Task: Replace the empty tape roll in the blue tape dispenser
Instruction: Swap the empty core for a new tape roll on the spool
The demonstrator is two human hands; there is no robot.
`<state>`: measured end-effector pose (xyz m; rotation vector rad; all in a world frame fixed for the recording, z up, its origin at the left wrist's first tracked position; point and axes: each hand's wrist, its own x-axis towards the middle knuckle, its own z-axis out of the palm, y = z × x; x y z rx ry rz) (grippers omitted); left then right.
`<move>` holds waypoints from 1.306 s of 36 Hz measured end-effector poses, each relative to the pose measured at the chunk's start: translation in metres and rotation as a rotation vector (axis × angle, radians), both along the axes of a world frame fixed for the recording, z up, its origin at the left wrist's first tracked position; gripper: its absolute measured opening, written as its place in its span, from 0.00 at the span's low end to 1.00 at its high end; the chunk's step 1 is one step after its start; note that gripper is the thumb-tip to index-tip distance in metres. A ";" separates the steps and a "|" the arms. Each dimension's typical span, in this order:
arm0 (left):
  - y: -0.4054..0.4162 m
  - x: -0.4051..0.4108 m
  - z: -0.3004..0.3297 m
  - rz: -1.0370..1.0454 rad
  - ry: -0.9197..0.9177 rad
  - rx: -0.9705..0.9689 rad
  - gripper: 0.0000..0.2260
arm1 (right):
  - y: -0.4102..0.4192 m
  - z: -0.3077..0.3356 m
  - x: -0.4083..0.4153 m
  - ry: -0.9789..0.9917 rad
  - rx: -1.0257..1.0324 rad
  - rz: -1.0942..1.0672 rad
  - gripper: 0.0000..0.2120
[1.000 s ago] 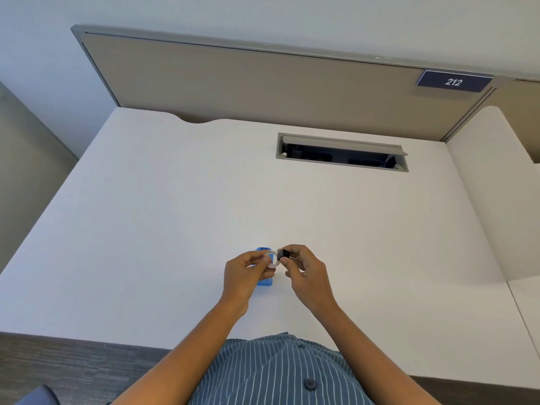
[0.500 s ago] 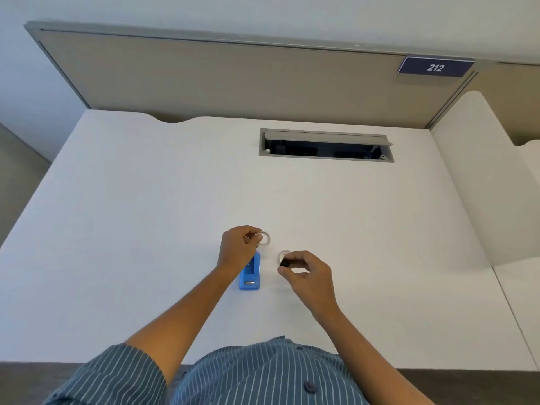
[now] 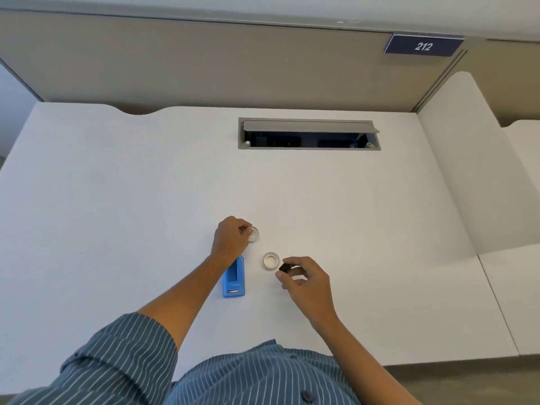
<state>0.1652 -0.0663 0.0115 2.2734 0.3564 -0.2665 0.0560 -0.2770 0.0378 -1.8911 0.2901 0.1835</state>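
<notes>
The blue tape dispenser [image 3: 233, 278] lies flat on the white desk [image 3: 117, 200], its top part hidden under my left wrist. My left hand [image 3: 230, 238] reaches past it and pinches a clear ring, the empty tape roll [image 3: 253, 233], down on the desk. A second roll with a pale tape band [image 3: 271, 261] rests on the desk between my hands. My right hand [image 3: 305, 280] is just right of that roll, fingers closed on a small black spindle piece [image 3: 284, 268].
An open grey cable hatch [image 3: 309, 133] is set into the desk further back. A beige partition [image 3: 204, 62] with a "212" sign [image 3: 423, 45] stands behind. A white divider [image 3: 467, 159] borders the right side.
My hands have separated: the left carried the clear ring forward onto the desk, the right kept the black piece. The dispenser and the second roll came into view.
</notes>
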 end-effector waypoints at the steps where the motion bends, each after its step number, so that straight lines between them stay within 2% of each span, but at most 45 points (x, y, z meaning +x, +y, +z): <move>1: 0.000 0.001 -0.001 -0.004 0.001 0.002 0.08 | 0.000 -0.001 0.000 -0.002 0.000 -0.004 0.13; 14: -0.002 0.004 -0.002 -0.018 -0.017 -0.018 0.11 | -0.004 -0.005 0.007 -0.047 0.053 -0.078 0.13; 18: -0.005 -0.002 0.000 -0.054 -0.094 -0.053 0.12 | -0.008 -0.006 0.008 -0.034 0.054 -0.103 0.13; 22: -0.012 -0.012 0.004 -0.244 -0.173 -0.058 0.14 | -0.010 -0.006 0.007 -0.024 0.059 -0.132 0.13; 28: -0.022 -0.028 0.010 -0.557 0.073 -0.061 0.29 | -0.009 -0.005 0.005 -0.024 0.085 -0.147 0.13; 34: -0.031 -0.037 0.009 -0.800 0.073 0.192 0.35 | -0.008 -0.005 0.002 -0.020 0.063 -0.126 0.14; 37: -0.035 -0.039 0.006 -0.808 0.065 0.263 0.36 | -0.009 -0.004 0.001 -0.022 0.065 -0.123 0.14; 40: -0.037 -0.040 0.004 -0.786 0.032 0.275 0.30 | -0.010 -0.001 0.001 -0.015 0.072 -0.125 0.14; 43: -0.039 -0.041 0.003 -0.728 0.013 0.231 0.25 | -0.011 0.001 0.000 -0.002 0.076 -0.134 0.13; 47: -0.036 -0.043 0.004 -0.607 0.021 0.073 0.24 | -0.012 0.005 0.001 0.018 0.085 -0.150 0.13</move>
